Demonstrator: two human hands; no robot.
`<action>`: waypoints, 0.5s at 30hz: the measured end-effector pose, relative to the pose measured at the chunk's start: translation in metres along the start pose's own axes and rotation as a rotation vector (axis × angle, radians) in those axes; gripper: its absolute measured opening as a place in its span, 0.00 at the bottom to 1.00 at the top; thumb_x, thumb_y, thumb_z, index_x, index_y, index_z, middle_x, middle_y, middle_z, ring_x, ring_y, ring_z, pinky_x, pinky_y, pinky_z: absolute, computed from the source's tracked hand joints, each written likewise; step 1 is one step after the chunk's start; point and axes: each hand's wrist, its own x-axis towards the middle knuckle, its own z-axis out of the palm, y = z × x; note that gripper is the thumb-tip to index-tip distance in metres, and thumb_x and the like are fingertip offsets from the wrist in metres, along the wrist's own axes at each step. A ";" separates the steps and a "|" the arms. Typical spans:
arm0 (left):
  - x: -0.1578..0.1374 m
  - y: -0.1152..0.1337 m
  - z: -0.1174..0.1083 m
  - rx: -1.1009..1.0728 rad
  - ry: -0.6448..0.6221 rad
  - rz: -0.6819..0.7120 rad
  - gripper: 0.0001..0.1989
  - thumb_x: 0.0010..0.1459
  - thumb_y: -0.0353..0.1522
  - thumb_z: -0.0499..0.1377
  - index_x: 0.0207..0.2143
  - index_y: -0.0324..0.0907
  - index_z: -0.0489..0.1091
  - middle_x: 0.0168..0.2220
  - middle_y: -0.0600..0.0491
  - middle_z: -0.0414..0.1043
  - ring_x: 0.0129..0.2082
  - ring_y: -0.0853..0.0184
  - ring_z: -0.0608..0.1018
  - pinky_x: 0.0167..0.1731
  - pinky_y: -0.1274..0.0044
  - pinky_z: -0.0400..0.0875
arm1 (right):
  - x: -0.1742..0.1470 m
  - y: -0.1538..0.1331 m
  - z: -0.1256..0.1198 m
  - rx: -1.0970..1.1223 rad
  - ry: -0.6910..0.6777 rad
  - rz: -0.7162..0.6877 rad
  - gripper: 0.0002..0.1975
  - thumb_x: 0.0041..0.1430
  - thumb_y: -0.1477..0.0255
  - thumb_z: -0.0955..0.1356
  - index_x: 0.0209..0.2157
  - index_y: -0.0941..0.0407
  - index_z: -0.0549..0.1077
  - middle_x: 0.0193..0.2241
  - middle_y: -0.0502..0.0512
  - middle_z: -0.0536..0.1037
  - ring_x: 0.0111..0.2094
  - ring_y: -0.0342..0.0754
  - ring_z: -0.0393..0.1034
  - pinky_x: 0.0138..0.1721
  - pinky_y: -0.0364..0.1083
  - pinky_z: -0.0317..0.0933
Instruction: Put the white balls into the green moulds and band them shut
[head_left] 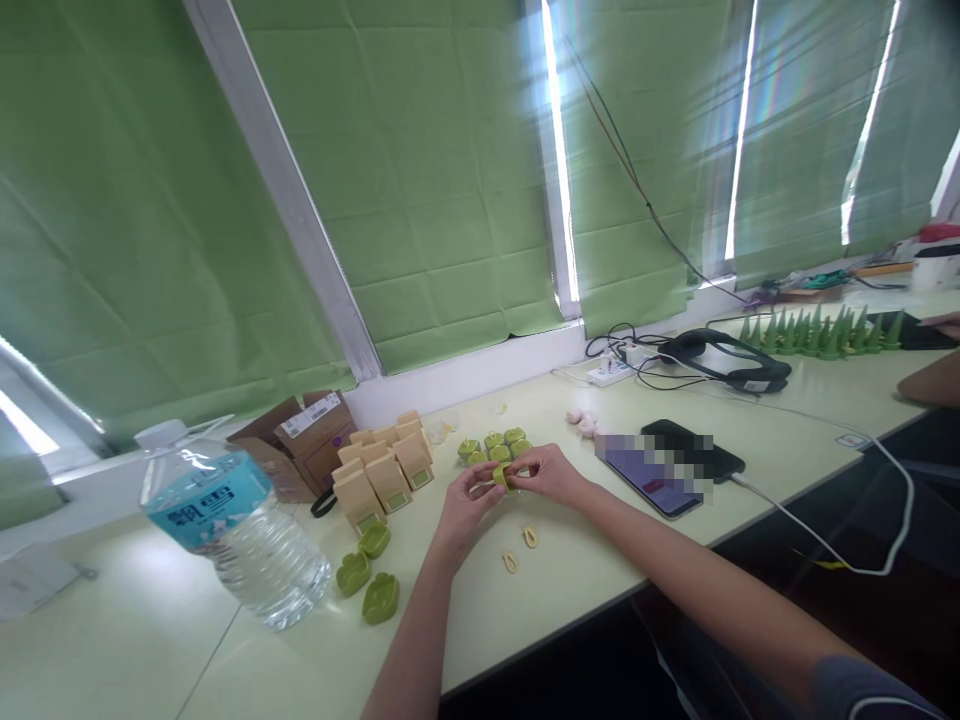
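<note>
Both hands meet over the middle of the table around a small yellow-green plastic piece. My left hand pinches it from the left, and my right hand has its fingertips on the right side. The fingers partly cover it, so its full shape is hidden. Just behind the hands stand several small green-topped pieces in a cluster. In front of them lie two pale yellow loop-shaped pieces. Three olive-green, cup-like pieces rest to the left of my left forearm.
Several beige bag-shaped blocks stand left, before an open cardboard box. A large water bottle leans nearby. Pink pieces, phones, a cable, a black headset and green spikes lie right, near another person's arm.
</note>
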 end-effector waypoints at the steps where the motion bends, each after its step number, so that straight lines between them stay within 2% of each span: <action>1: 0.000 0.001 0.000 0.003 0.005 -0.001 0.26 0.46 0.38 0.70 0.49 0.43 0.71 0.44 0.49 0.71 0.41 0.67 0.76 0.42 0.78 0.70 | 0.000 0.000 0.000 0.001 -0.008 0.003 0.06 0.53 0.69 0.71 0.29 0.55 0.81 0.25 0.51 0.78 0.22 0.40 0.63 0.25 0.41 0.55; 9: 0.002 -0.003 -0.002 -0.028 0.036 -0.021 0.28 0.42 0.39 0.72 0.45 0.40 0.72 0.46 0.46 0.73 0.43 0.64 0.77 0.42 0.75 0.70 | 0.000 -0.002 0.001 0.039 -0.002 0.015 0.08 0.53 0.67 0.71 0.28 0.57 0.81 0.22 0.51 0.76 0.21 0.39 0.60 0.23 0.40 0.53; 15: 0.007 -0.010 -0.003 -0.222 0.050 -0.056 0.23 0.46 0.43 0.70 0.41 0.38 0.75 0.42 0.46 0.76 0.40 0.67 0.76 0.45 0.75 0.70 | 0.001 -0.004 0.002 0.031 0.054 0.011 0.12 0.55 0.62 0.71 0.32 0.57 0.81 0.22 0.52 0.76 0.18 0.38 0.56 0.22 0.40 0.52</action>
